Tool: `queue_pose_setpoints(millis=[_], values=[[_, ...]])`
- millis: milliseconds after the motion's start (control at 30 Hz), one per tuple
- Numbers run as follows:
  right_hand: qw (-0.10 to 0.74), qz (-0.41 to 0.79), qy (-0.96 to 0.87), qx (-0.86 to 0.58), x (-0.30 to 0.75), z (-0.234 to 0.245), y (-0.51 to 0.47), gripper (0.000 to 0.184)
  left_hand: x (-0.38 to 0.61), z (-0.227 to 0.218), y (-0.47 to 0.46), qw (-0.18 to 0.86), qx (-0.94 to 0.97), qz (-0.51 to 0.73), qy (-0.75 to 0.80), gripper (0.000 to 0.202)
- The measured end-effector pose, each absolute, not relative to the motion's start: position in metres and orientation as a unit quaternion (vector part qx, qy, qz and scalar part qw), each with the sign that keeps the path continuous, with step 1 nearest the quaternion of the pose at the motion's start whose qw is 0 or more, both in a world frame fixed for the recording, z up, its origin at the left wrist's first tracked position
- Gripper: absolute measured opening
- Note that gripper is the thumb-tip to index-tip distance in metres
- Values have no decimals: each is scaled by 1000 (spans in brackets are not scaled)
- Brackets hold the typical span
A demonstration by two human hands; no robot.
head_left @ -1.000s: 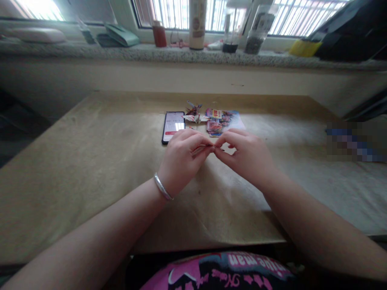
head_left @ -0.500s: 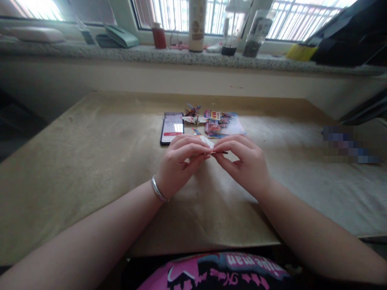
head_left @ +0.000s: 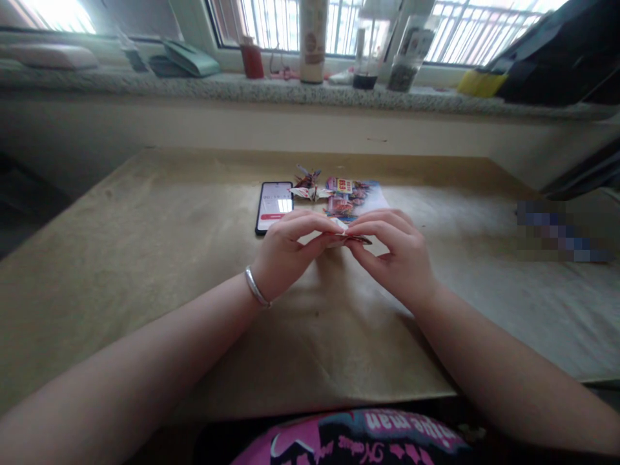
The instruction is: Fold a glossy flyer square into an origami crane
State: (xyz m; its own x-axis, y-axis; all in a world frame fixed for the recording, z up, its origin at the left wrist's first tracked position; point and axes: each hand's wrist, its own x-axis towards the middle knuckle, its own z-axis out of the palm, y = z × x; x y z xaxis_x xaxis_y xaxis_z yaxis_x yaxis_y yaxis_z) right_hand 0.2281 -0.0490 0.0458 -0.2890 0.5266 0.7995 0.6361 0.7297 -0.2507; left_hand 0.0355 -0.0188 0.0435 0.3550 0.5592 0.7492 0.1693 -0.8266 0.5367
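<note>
A small folded piece of printed paper (head_left: 357, 239) is pinched between my two hands, above the middle of the table. My left hand (head_left: 290, 248), with a silver bangle at the wrist, grips its left side between thumb and fingers. Closed on its right side is my right hand (head_left: 397, 252). Fingers hide much of the paper. Just beyond the hands lie folded paper figures, one white with red marks (head_left: 310, 193) and one dark and multicoloured (head_left: 307, 176). A stack of colourful printed sheets (head_left: 368, 197) lies behind my right hand.
A phone (head_left: 274, 206) showing a timer lies left of the paper figures. The tan table (head_left: 145, 271) reaches a wall below a granite sill (head_left: 271, 92), which carries a red bottle (head_left: 251, 58), other containers and a dark bag (head_left: 547, 64). A blurred-out item (head_left: 562, 232) lies far right.
Both hands have shifted slightly away from me, and the fingers have changed their grip. More of the folded paper shows between them, and its white part has moved right and up.
</note>
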Motion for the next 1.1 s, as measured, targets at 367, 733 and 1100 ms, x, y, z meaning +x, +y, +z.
queue_pose_setpoints(millis=[367, 733, 1100], values=[[471, -25, -817, -331, 233, 45, -43, 8, 30, 28, -17, 197, 791, 534, 227, 4], [484, 7, -820, -306, 239, 42, -40, 10, 28, 26, -21, 237, 775, 533, 244, 3], [478, 14, -820, -313, 242, 42, -40, 11, 26, 20, -17, 232, 776, 538, 234, 7]])
